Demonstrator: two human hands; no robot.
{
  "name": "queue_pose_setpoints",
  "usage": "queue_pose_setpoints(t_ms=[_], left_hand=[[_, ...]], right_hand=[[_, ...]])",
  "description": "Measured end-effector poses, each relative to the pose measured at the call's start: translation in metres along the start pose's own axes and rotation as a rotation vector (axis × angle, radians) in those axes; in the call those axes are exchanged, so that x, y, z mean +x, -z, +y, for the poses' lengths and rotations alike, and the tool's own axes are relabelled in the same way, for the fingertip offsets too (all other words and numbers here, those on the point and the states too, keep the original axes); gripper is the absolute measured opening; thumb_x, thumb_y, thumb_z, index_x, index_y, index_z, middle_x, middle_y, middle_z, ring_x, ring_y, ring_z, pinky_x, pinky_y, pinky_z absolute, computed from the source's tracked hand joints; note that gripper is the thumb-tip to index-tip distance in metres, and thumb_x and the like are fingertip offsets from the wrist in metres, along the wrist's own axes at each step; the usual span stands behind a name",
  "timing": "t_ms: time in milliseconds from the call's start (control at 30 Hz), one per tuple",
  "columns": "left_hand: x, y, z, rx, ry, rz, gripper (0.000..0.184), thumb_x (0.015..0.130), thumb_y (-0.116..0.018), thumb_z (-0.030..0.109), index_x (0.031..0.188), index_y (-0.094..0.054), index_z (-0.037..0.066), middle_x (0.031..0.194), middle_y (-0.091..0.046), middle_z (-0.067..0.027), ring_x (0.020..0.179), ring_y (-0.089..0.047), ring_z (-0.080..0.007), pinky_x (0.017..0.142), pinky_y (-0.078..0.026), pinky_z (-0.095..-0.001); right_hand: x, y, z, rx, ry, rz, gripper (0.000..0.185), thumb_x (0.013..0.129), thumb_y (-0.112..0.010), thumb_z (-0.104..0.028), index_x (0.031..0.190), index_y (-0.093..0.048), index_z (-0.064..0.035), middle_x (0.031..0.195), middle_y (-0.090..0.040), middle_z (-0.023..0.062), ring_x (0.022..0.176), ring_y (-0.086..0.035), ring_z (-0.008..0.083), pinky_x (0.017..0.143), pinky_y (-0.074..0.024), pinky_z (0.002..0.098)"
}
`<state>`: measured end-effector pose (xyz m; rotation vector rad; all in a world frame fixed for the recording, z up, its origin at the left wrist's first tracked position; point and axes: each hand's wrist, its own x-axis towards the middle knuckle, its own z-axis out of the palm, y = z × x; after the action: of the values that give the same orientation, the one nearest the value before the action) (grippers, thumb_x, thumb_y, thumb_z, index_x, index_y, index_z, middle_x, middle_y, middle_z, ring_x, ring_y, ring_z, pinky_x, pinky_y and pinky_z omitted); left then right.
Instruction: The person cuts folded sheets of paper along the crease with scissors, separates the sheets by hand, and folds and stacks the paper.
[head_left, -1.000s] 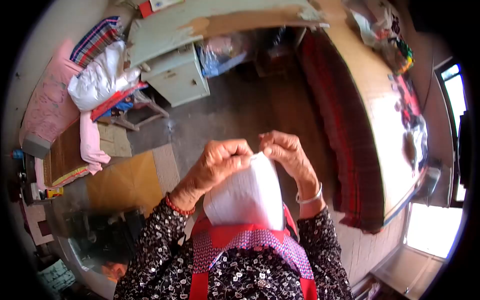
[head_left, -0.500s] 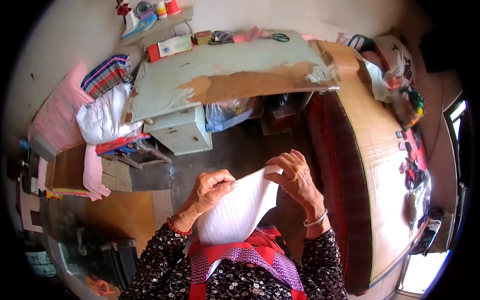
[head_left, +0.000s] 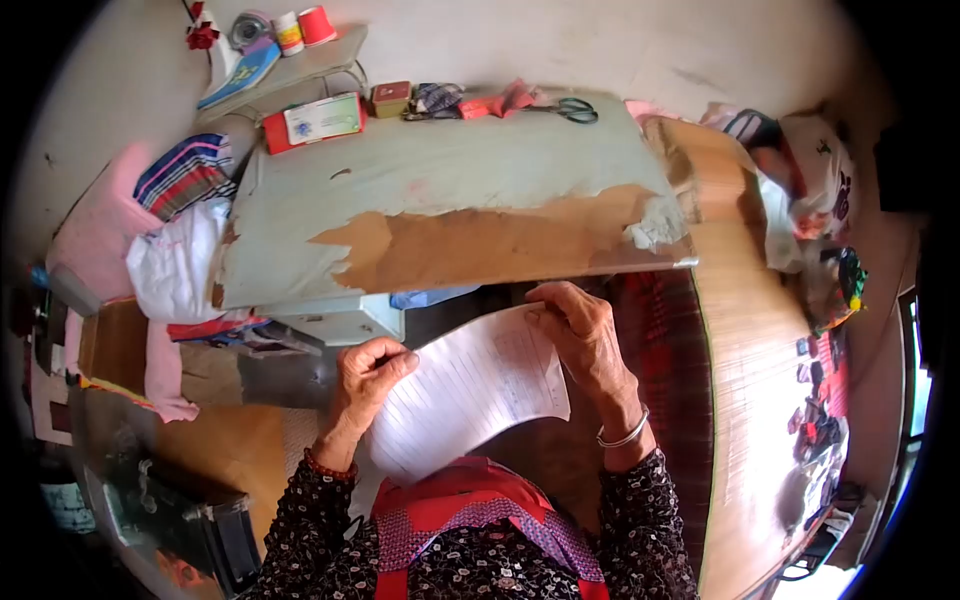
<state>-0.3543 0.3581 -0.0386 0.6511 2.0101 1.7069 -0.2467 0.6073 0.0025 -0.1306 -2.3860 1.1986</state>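
A white sheet of lined paper [head_left: 465, 385] is stretched between my hands, above the red apron [head_left: 450, 492] on my lap. My left hand [head_left: 365, 385] pinches its upper left edge between thumb and fingers. At the upper right corner, my right hand [head_left: 585, 340] grips the sheet the same way. Faint marks show on the paper's right part, too small to read. The sheet bends and its lower left part hangs toward my body. Beyond my hands stands a worn table [head_left: 430, 175] whose covering is torn along the front.
Scissors [head_left: 572, 110], a small box [head_left: 391, 98] and a red-and-white calendar-like box [head_left: 315, 122] lie along the table's back. A bed with a woven mat [head_left: 760, 400] runs down the right. Bags and cloths [head_left: 185, 260] are piled at left.
The paper has spread wider and turned more face-up. My left hand has shifted left and slightly down. The camera has moved, so the table looks nearer and lower in view.
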Motion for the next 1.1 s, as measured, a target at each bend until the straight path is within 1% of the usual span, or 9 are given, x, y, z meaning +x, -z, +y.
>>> queue_pose_setpoints(t_ms=[267, 567, 700, 733, 767, 833, 867, 967, 1100], left_hand=[[0.160, -0.017, 0.002, -0.101, -0.050, -0.119, 0.014, 0.083, -0.066, 0.011, 0.077, -0.062, -0.002, 0.064, -0.056, 0.0023, 0.059, -0.046, -0.0028, 0.052, -0.037, -0.0199], [0.288, -0.067, -0.011, 0.089, 0.008, -0.197, 0.012, 0.085, -0.062, 0.009, 0.084, -0.061, -0.003, 0.070, -0.056, 0.0029, 0.065, -0.047, -0.0032, 0.056, -0.039, -0.0210], [0.336, -0.097, -0.048, 0.187, -0.043, 0.020, 0.017, 0.085, -0.062, 0.012, 0.081, -0.060, -0.005, 0.061, -0.055, -0.0059, 0.054, -0.049, -0.0116, 0.051, -0.040, -0.0282], [0.346, -0.103, -0.058, 0.377, -0.068, 0.058, 0.014, 0.081, -0.063, 0.011, 0.088, -0.060, -0.002, 0.074, -0.061, -0.0079, 0.065, -0.057, -0.0213, 0.060, -0.045, -0.0333], [0.353, -0.107, -0.068, 0.384, -0.046, 0.066, 0.014, 0.081, -0.063, 0.011, 0.088, -0.060, -0.002, 0.074, -0.061, -0.0079, 0.065, -0.057, -0.0213, 0.060, -0.045, -0.0333], [0.360, -0.113, -0.079, 0.821, -0.306, 0.215, 0.025, 0.078, -0.064, 0.008, 0.102, -0.058, 0.002, 0.101, -0.060, -0.0118, 0.092, -0.056, -0.0305, 0.077, -0.044, -0.0391], [0.357, -0.116, -0.067, 0.996, -0.344, 0.223, 0.042, 0.076, -0.063, 0.005, 0.116, -0.051, 0.003, 0.122, -0.048, -0.0157, 0.113, -0.045, -0.0337, 0.091, -0.038, -0.0438], [0.340, -0.126, -0.060, 0.964, -0.317, 0.266, 0.042, 0.083, -0.058, 0.008, 0.122, -0.047, -0.001, 0.128, -0.043, -0.0182, 0.119, -0.041, -0.0364, 0.100, -0.032, -0.0478], [0.318, -0.141, -0.087, 0.956, -0.156, 0.164, 0.059, 0.076, -0.066, 0.008, 0.127, -0.040, -0.004, 0.133, -0.037, -0.0207, 0.126, -0.035, -0.0397, 0.104, -0.029, -0.0530]], right_hand=[[0.109, 0.028, 0.060, -0.004, -0.248, 0.184, 0.014, 0.082, -0.064, -0.007, 0.094, -0.064, -0.0005, 0.079, -0.065, 0.0108, 0.072, -0.062, 0.0160, 0.065, -0.0485, 0.0275], [0.201, 0.065, 0.174, -0.150, -0.286, 0.219, 0.016, 0.085, -0.059, -0.007, 0.099, -0.064, -0.0004, 0.081, -0.067, 0.0113, 0.073, -0.063, 0.0166, 0.067, -0.0497, 0.0277], [0.255, 0.082, 0.248, -0.014, -0.356, 0.199, 0.021, 0.084, -0.055, -0.006, 0.102, -0.062, 0.0021, 0.078, -0.065, 0.0121, 0.074, -0.064, 0.0186, 0.066, -0.0500, 0.0293], [0.269, 0.083, 0.274, -0.160, -0.187, 0.198, 0.019, 0.084, -0.055, -0.006, 0.100, -0.061, 0.0013, 0.082, -0.065, 0.0142, 0.075, -0.064, 0.0245, 0.067, -0.0503, 0.0327], [0.283, 0.085, 0.300, -0.306, -0.020, 0.188, 0.016, 0.084, -0.056, -0.007, 0.098, -0.060, 0.0006, 0.086, -0.065, 0.0164, 0.077, -0.064, 0.0305, 0.068, -0.0505, 0.0362], [0.313, 0.089, 0.351, -0.521, 0.146, 0.101, 0.024, 0.080, -0.056, -0.001, 0.103, -0.057, -0.0031, 0.095, -0.061, 0.0177, 0.085, -0.060, 0.0360, 0.073, -0.0487, 0.0419], [0.325, 0.089, 0.370, -0.560, 0.158, 0.088, 0.029, 0.078, -0.057, 0.000, 0.107, -0.055, -0.0045, 0.100, -0.059, 0.0179, 0.089, -0.058, 0.0366, 0.076, -0.0480, 0.0430], [0.364, 0.088, 0.409, -0.604, 0.156, 0.002, 0.035, 0.078, -0.053, 0.004, 0.112, -0.053, -0.0043, 0.109, -0.057, 0.0176, 0.100, -0.056, 0.0360, 0.084, -0.0472, 0.0430], [0.386, 0.087, 0.455, -0.686, 0.169, -0.135, 0.049, 0.074, -0.051, 0.008, 0.122, -0.050, -0.0041, 0.122, -0.052, 0.0213, 0.110, -0.052, 0.0382, 0.092, -0.0447, 0.0438]])
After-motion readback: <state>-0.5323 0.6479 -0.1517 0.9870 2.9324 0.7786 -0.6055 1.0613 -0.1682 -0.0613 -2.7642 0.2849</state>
